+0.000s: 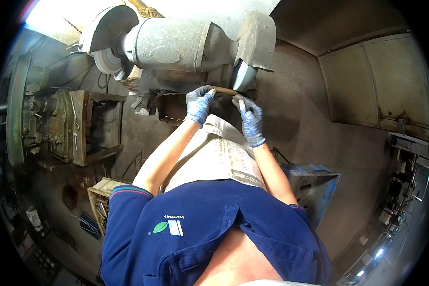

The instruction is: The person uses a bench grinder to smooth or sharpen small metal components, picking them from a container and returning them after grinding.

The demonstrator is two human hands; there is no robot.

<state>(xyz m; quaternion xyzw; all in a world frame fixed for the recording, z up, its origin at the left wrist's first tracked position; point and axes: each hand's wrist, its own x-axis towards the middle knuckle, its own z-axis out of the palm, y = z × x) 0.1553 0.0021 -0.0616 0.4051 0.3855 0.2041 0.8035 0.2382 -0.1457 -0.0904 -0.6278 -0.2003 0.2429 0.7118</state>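
while the left hand and right hand pinch a thin brown bar by its ends, just beside a grinding wheel, dense print on the pale lap cover, lettering and green leaf on a navy shirt

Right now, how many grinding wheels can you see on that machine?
2: a whitish wheel at the grinder's left end, and a bluish wheel at its right end, near the right hand. Both are partly covered.
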